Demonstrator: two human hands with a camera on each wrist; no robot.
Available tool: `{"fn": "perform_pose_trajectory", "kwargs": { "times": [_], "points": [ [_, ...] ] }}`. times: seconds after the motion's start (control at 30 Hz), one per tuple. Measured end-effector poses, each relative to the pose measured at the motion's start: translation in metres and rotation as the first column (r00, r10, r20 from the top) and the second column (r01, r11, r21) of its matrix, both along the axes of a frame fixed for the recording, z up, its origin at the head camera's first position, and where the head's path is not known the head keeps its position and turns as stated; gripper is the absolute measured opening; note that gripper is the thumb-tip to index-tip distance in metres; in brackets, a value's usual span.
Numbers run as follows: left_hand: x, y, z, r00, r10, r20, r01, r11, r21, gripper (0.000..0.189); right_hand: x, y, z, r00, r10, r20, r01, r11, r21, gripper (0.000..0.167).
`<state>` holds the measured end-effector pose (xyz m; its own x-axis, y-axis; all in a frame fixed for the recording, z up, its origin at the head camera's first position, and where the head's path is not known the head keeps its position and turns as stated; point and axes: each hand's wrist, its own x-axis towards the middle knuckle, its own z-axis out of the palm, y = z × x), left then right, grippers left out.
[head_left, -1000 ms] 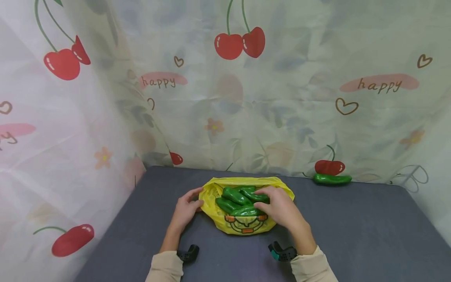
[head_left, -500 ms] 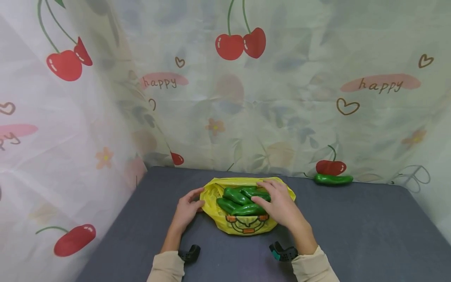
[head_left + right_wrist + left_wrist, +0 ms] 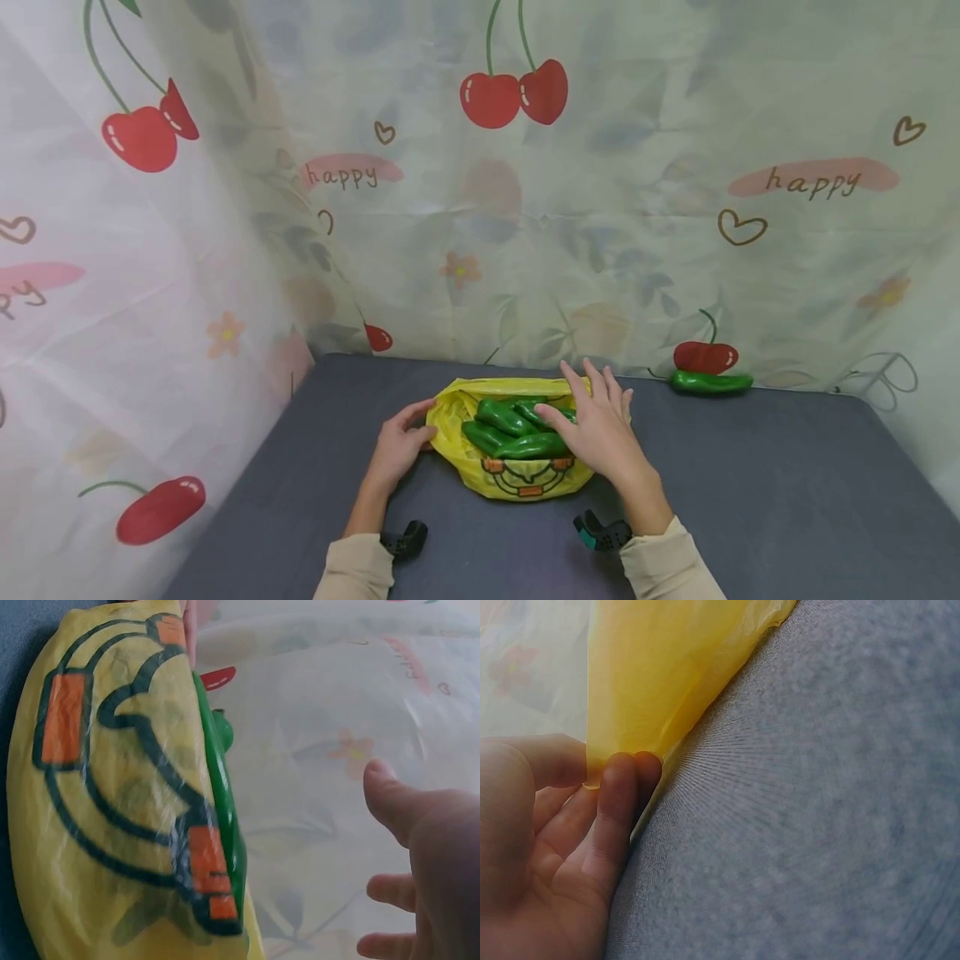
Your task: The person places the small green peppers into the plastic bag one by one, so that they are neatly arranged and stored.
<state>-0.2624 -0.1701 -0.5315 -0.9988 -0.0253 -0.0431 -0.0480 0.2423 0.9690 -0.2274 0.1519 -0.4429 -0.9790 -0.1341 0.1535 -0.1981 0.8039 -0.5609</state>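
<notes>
A yellow plastic bag with a dark and orange print sits mid-table, its mouth spread wide. Several glossy green peppers lie inside it. My left hand pinches the bag's left edge between thumb and fingers, which the left wrist view shows at the yellow film. Over the bag's right side hovers my right hand, fingers spread and holding nothing; it covers part of the rim and of the peppers. In the right wrist view, a green pepper shows along the printed bag's rim.
A single green pepper lies at the table's back edge on the right. The dark grey table meets a hanging curtain printed with cherries at the back and left.
My right hand has lifted off the peppers and spread its fingers, which now point up over the bag's right rim. The left hand stays at the bag's left edge.
</notes>
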Motion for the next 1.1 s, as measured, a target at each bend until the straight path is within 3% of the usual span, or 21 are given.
{"fn": "perform_pose_trajectory", "kwargs": {
  "times": [0.6, 1.1],
  "points": [
    [0.0, 0.0, 0.0, 1.0, 0.004, -0.007, -0.004, 1.0, -0.004, 0.045, -0.007, 0.027, -0.004, 0.998, -0.02, 0.061, 0.016, 0.998, 0.06, 0.088],
    [-0.001, 0.0, -0.001, 1.0, -0.001, -0.002, 0.001, 1.0, 0.003, 0.046, -0.013, 0.053, -0.005, 1.0, 0.011, 0.014, -0.013, 0.985, 0.175, 0.087]
  ]
}}
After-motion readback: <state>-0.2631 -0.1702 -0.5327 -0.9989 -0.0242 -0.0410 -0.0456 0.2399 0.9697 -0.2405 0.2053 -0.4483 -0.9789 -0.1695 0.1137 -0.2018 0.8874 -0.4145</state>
